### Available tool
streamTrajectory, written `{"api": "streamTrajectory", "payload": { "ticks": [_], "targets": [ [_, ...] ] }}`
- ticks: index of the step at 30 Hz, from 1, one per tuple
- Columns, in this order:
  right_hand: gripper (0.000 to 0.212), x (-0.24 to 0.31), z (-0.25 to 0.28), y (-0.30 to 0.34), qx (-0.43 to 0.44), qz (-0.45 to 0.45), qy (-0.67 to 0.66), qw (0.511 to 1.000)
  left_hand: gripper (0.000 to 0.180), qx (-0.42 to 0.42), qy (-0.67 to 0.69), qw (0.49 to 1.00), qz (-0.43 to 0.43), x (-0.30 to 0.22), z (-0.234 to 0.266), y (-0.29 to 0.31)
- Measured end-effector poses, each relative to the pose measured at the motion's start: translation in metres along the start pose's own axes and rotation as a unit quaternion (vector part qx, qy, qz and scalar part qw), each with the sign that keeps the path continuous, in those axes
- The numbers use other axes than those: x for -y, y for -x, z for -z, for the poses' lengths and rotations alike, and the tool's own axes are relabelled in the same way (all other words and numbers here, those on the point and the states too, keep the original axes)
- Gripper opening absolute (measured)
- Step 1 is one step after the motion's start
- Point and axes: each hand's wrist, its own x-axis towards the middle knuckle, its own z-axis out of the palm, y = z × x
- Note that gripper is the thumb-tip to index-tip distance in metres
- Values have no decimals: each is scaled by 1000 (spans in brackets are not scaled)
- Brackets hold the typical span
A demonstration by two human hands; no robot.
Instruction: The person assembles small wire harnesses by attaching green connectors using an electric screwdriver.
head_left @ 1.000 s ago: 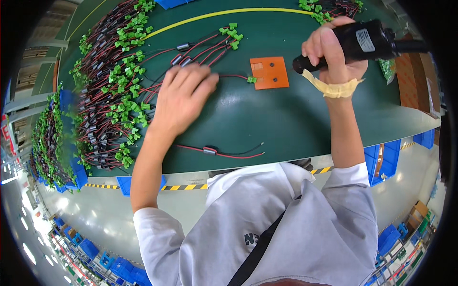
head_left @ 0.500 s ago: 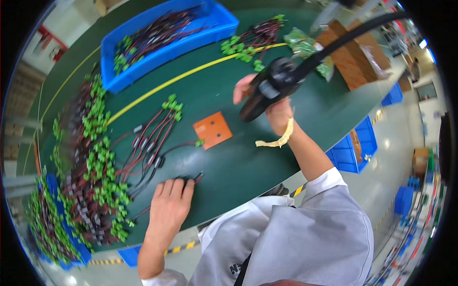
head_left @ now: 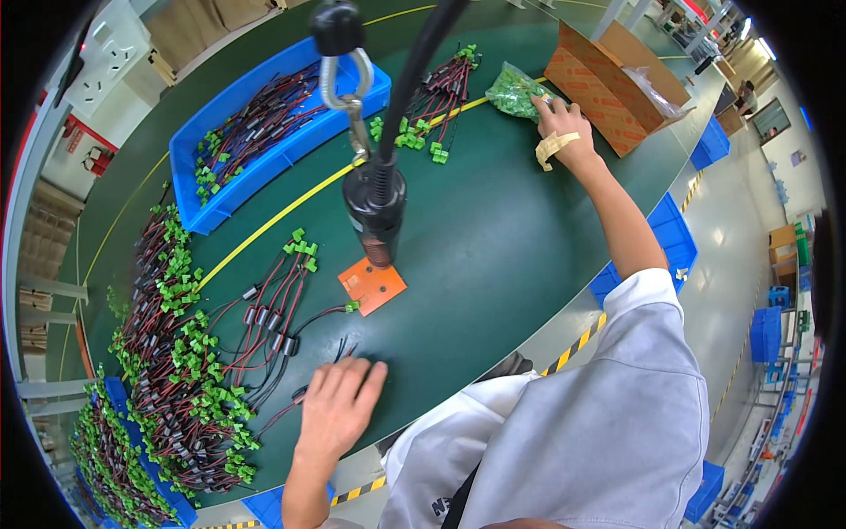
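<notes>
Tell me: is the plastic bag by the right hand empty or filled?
Not empty: green pieces show through the clear plastic bag at the right hand; how full, I cannot tell.

Two hands (head_left: 342, 398), one green-filled bag (head_left: 513, 92), one square orange plate (head_left: 363, 289), one cylindrical black driver (head_left: 374, 207)

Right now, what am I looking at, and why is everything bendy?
There's no robot, just one person's two bare hands. A camera on the person's head looks down, and its fisheye lens bends straight edges. The green table bears a heap of red-and-black wires with green connectors, a blue bin of more wires and an orange plate. A black corded tool hangs from a metal clip, overlapping the plate in this view. The left hand lies over wire ends; the right hand is at the edge of a clear bag of green pieces. Whether either grips anything, I can't tell.
</notes>
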Motion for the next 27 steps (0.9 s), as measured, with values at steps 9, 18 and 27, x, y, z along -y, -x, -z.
{"api": "streamTrajectory", "payload": {
  "ticks": [9, 18, 27],
  "targets": [
    [54, 21, 108, 59, 50, 90, -112, 988, 36, 0, 137, 976, -168, -38, -34, -82],
    [59, 67, 107, 130, 9, 49, -210, 976, 60, 115, 763, 588, 242, -62, -102, -162],
    [50, 74, 143, 149, -1, 120, -278, 953, 25, 49, 844, 400, 353, -61, -113, -187]
  ]
}}
